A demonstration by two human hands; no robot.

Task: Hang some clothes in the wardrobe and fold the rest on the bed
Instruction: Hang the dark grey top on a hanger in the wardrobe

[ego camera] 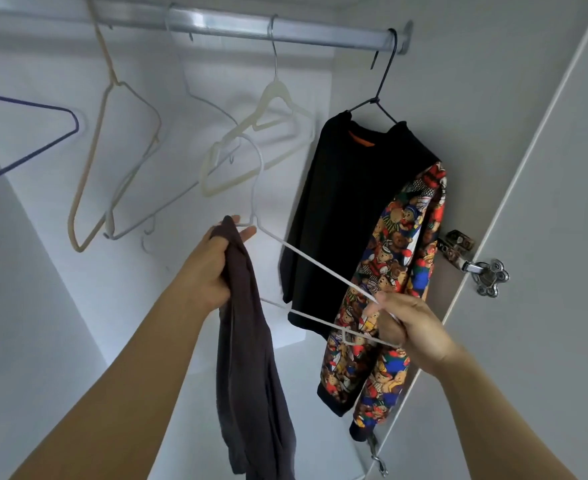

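The dark grey-brown garment (247, 358) hangs limp and bunched in a long narrow drape from the left hand (212, 268), inside the open wardrobe below the rail (216, 24). That hand's fingers are curled round the cloth's top and also the neck of a thin white wire hanger (320, 266). The right hand (410, 327) pinches the hanger's far shoulder end between thumb and fingers, so the hanger lies tilted between the two hands. Just behind it, partly crossed by the white wire and the right hand, a black sweatshirt (348, 202) with one sleeve printed in teddy bears hangs on a black hanger (386, 77) at the rail's right end, near the door (545, 237) and its metal hinge (486, 275). Left of it hang empty hangers: a cream one (277, 90), with what seems a second cream one overlapping below, a pale wire one (212, 108), a beige one (114, 77) and a purple one (43, 107). Two garments are visible: one hung, one in hand.
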